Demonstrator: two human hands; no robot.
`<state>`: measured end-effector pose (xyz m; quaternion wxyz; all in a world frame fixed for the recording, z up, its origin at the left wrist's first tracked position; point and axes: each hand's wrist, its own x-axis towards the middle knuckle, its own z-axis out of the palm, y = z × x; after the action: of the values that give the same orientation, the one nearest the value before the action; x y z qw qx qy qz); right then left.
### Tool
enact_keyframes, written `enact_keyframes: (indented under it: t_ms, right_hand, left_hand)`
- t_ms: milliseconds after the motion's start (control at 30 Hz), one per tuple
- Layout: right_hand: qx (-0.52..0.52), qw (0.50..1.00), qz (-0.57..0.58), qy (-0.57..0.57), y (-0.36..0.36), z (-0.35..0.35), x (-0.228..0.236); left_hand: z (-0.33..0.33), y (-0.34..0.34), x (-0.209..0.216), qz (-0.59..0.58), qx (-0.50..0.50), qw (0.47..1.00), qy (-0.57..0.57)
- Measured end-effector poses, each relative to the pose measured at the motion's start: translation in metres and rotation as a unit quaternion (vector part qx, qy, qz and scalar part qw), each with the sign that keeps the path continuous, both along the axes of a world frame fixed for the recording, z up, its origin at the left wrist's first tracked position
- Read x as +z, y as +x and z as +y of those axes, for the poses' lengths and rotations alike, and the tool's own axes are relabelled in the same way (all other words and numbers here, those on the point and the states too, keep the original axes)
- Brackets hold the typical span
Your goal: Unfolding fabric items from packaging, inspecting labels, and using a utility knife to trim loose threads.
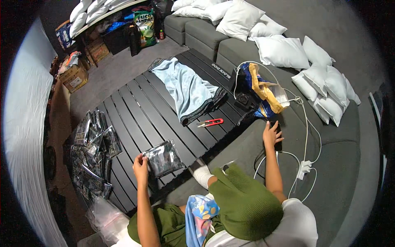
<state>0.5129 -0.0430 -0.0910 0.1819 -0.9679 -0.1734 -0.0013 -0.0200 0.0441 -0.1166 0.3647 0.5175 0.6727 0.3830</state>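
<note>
My left hand (140,166) pinches the left edge of a clear plastic packet (163,158) with something black folded inside. The packet is at the near edge of a black slatted table (135,103). Off to the right, my right hand (272,135) lies with fingers spread over a dark phone (278,145) on the grey sofa. Red-handled thread snips (210,122) rest on the table, beside a light blue cloth (183,88) with black trim. A heap of similar black packets (92,152) covers the table's left end.
White cables and a plug adapter (304,169) lie on the sofa (329,164), near a blue and yellow bag (267,90). White pillows (284,51) line the sofa's far side. Clear plastic bags (109,220) sit near my left arm. Cardboard boxes (74,78) stand at far left.
</note>
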Motion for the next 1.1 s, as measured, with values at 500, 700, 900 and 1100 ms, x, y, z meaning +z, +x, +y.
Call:
enact_keyframes:
  t_ms: [500,700,900,1100]
  right_hand:
    - [0.38,0.842,-0.212,0.318,-0.122,0.056,0.053]
    - [0.603,0.722,-0.069,0.332,-0.22,0.049,0.018]
    - [0.739,0.601,0.054,0.301,-0.265,0.023,0.008]
    - [0.846,0.479,0.092,0.214,-0.261,0.023,-0.002]
  left_hand:
    - [0.004,-0.003,-0.007,0.028,0.017,0.999,0.002]
    - [0.0,0.013,0.006,0.071,0.022,0.997,0.001]
    - [0.003,-0.007,-0.003,0.04,0.018,0.997,-0.06]
    - [0.004,0.009,0.005,0.087,0.056,0.993,-0.053]
